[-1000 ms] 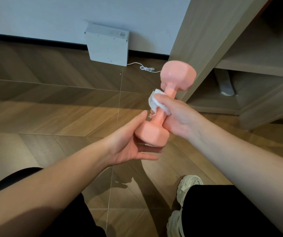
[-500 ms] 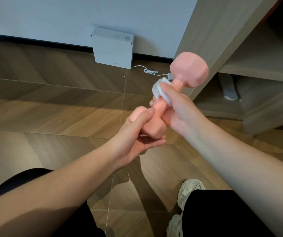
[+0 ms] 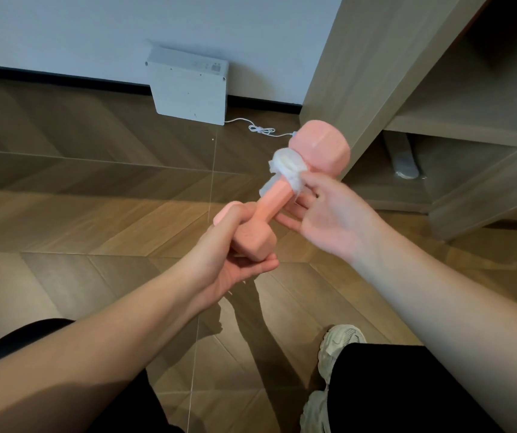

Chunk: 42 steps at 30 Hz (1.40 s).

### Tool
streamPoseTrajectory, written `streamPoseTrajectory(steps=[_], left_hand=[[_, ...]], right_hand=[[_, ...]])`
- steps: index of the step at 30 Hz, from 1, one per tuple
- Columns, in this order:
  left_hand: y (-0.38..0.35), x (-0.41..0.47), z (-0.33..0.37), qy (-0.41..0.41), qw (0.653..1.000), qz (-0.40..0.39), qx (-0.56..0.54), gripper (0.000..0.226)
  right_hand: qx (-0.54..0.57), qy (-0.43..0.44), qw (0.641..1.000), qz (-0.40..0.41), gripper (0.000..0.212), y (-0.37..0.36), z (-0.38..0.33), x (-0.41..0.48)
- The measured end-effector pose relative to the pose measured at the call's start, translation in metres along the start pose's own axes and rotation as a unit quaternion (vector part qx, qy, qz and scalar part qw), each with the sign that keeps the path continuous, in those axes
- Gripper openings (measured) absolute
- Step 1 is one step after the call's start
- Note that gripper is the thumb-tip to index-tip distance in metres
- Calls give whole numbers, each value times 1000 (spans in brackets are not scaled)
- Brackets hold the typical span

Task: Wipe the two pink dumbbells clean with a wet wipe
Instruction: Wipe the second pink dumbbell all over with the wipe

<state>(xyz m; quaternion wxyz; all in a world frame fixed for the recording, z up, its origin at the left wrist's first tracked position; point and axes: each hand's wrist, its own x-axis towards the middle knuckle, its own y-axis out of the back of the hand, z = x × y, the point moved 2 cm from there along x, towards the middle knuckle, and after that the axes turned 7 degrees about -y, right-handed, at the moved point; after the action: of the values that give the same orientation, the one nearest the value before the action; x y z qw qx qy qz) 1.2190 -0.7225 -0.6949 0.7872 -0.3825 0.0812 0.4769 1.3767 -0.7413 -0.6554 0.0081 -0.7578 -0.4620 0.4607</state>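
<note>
Since the earlier frames my left hand [image 3: 235, 257] has closed round the dumbbell's near head, where a second ago it lay open beneath it, and the wipe has slid up the handle to the neck under the far head.

Largest first: the floor [image 3: 94, 214] runs to the wall, with the shelf unit [image 3: 438, 104] on the right and a white box [image 3: 190, 85] leaning at the skirting. Over the floor I hold the dumbbell [image 3: 319, 148] in the air, tilted, far head up and to the right. My right hand [image 3: 329, 217] pinches the wipe [image 3: 288, 170] against the handle with thumb and fingertips, the other fingers spread loose; the wipe seems to wrap only partway round, though blur makes that hard to judge.

With the left hand gripping, I judge the right is free to rub the far head next. No second dumbbell shows.
</note>
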Motion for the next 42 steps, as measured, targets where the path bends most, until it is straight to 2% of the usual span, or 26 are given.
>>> streamPoseTrajectory(steps=[2, 8, 12, 16, 19, 20, 23, 25, 29, 31, 33, 34, 35, 37, 38, 39, 42], left_hand=[[3, 3, 2, -9, 1000, 0, 13, 16], [3, 7, 0, -44, 997, -5, 65, 11], [4, 11, 5, -101, 986, 17, 135, 45], [1, 10, 14, -174, 967, 0, 186, 29], [-1, 12, 16, -202, 960, 47, 191, 55], [-2, 13, 16, -201, 964, 50, 167, 59], [-2, 15, 23, -187, 972, 67, 128, 48], [3, 14, 34, -192, 968, 89, 138, 55], [13, 13, 42, -211, 952, 94, 202, 66], [12, 11, 37, -211, 951, 85, 208, 66], [9, 8, 31, -199, 954, 74, 211, 66], [8, 6, 29, -196, 954, 68, 215, 67], [8, 5, 27, -196, 954, 62, 220, 67], [8, 3, 25, -203, 950, 55, 229, 67], [8, 2, 25, -207, 949, 55, 231, 67], [9, 1, 24, -206, 950, 59, 227, 66], [16, 1, 26, -199, 957, 75, 197, 62]], right_hand=[[0, 18, 1000, 25, 42, 1, 3, 2], [125, 60, 985, 105, 36, -5, 9, 9], [20, 31, 987, 155, 32, -9, 9, 15], [23, 44, 977, 209, 32, -7, 10, 14], [48, 66, 974, 210, 23, -2, 7, 10], [28, 77, 974, 210, 19, 1, 4, 7], [-112, 140, 961, 209, 10, 10, -4, -8], [-217, 226, 921, 231, 17, 14, -7, -21], [-353, 450, 779, 257, 13, 9, -28, -33], [-446, 516, 690, 243, 11, 2, -32, -31], [-628, 486, 567, 219, 12, -3, -20, -22], [-704, 455, 505, 205, 19, -5, -10, -17], [-746, 432, 475, 177, 30, -7, 1, -13], [-758, 420, 491, 84, 43, -14, 19, -15], [-761, 427, 486, 47, 48, -16, 24, -16], [-770, 433, 467, 34, 51, -15, 25, -16], [-822, 414, 369, 128, 41, -1, 12, -17]])
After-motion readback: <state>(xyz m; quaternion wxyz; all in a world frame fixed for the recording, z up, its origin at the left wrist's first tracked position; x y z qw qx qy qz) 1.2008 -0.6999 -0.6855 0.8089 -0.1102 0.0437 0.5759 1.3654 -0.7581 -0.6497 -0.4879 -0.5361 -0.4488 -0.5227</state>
